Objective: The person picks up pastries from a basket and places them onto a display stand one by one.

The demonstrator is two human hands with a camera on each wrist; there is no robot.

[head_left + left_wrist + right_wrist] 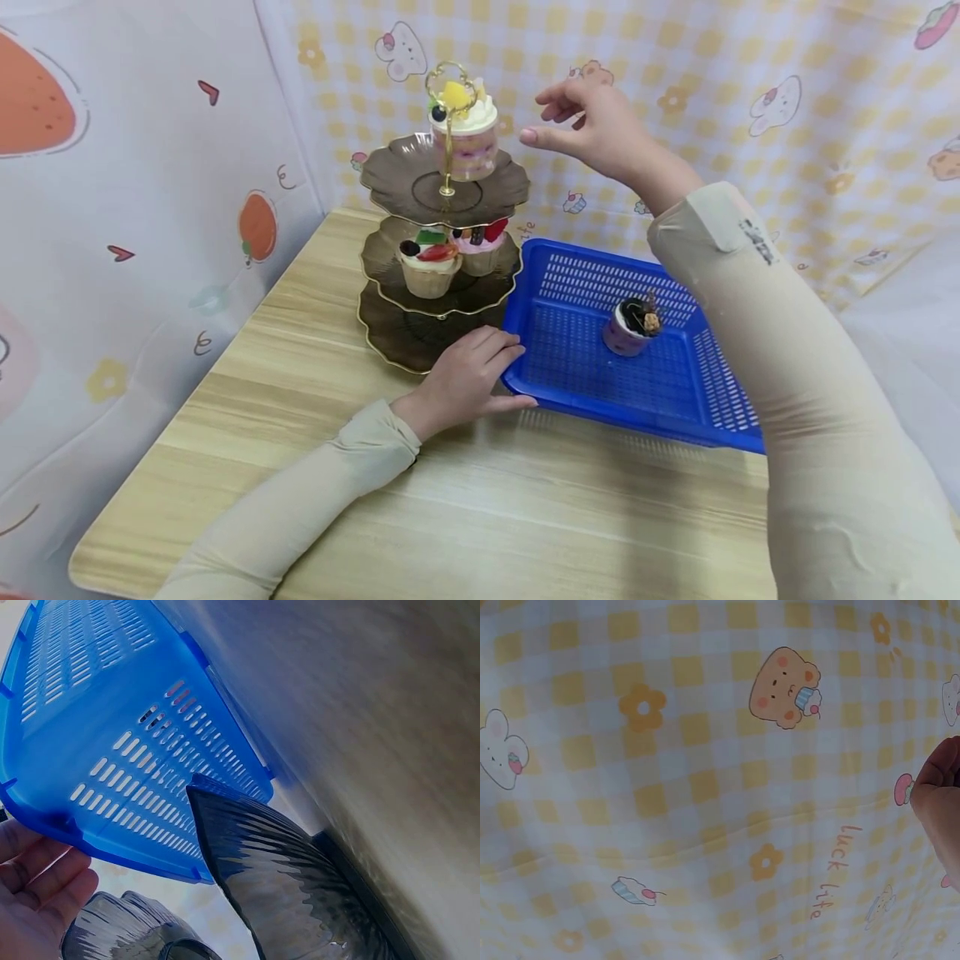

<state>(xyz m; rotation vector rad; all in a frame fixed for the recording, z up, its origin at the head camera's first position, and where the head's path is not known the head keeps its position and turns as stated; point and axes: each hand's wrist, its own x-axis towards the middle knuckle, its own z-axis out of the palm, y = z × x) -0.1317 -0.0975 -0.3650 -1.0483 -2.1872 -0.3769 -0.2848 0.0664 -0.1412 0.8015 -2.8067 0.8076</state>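
My left hand rests against the near-left corner of a blue plastic basket, fingers along its left rim and thumb along the front. In the left wrist view, the fingertips lie just under the rim. My right hand hangs in the air to the right of the stand's top tier, thumb and fingers apart with nothing between them. Beside it, a clear dessert cup with white cream and yellow fruit stands on the top plate of a three-tier stand. Another dessert cup, dark-topped, sits in the basket.
Two cupcakes, one with white cream and one with pink cream, stand on the middle plate. A gold handle rises through the stand's centre. The wooden table meets a yellow-checked cloth behind.
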